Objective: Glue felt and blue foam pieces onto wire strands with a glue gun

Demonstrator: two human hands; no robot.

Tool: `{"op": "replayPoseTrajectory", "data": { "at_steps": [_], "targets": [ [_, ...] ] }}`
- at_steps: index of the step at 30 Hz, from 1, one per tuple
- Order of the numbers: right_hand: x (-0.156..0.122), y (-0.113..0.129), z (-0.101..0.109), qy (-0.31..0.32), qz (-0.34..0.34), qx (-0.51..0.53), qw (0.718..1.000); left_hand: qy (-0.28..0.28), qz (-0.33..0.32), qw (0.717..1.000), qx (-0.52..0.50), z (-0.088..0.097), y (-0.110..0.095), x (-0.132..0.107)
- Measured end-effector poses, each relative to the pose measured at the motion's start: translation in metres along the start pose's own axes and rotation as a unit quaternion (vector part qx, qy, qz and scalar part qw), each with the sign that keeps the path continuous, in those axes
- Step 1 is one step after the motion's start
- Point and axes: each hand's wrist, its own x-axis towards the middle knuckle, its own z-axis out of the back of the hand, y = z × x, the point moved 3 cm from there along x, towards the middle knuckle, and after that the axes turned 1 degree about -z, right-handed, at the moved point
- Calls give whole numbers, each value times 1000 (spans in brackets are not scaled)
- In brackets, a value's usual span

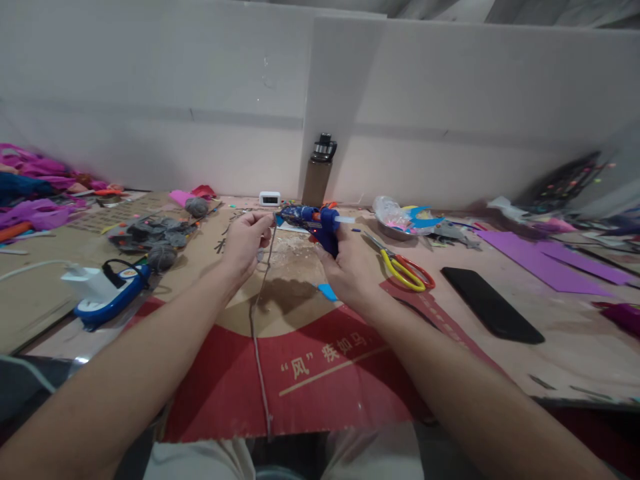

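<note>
My right hand [346, 267] is wrapped round the handle of a blue hot glue gun [327, 230], a pale glue stick poking out of its back end. The gun's nozzle points left, close to the fingertips of my left hand [245, 241]. Those fingers are pinched on a strand of grey yarn [257, 333], which hangs down across the cardboard [220, 400] to its front edge. Something small and blue shows at the fingertips, too hidden to name. Another light blue piece [328, 292] lies on the cardboard beside my right hand.
Yellow-and-red scissors [403, 267] and a black phone [490, 303] lie to the right, near purple sheets [543, 261]. A bottle [319, 173] stands against the back panel. At left are a blue power strip [113, 300], grey yarn balls [163, 257] and grey scraps [150, 230].
</note>
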Motion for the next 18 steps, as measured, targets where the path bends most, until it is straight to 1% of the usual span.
{"op": "replayPoseTrajectory", "data": {
  "at_steps": [6,12,18],
  "targets": [
    [-1,0,0,2,5,3,1000,2,-5,1000,6,-1,0,-1],
    [-1,0,0,6,-6,4,1000,-24,5,1000,2,0,-2,1],
    [-1,1,0,6,-11,14,1000,-2,4,1000,11,-3,-2,-3]
  ]
}}
